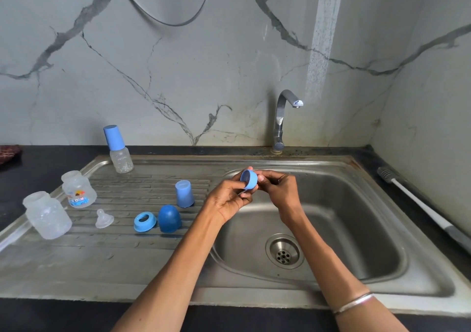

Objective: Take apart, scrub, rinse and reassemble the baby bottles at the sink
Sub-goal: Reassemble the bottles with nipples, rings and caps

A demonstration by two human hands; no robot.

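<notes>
Pinching blue collar (249, 178) between left hand (229, 196) and right hand (277, 186), above sink's (356, 204) left rim.

The white-handled bottle brush (418, 205) runs off the right edge; a dark red patterned cloth (9, 152) is cut by the left edge.

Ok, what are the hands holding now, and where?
Both the left hand and right hand pinch a blue screw collar by its rim, above the sink basin.
</notes>
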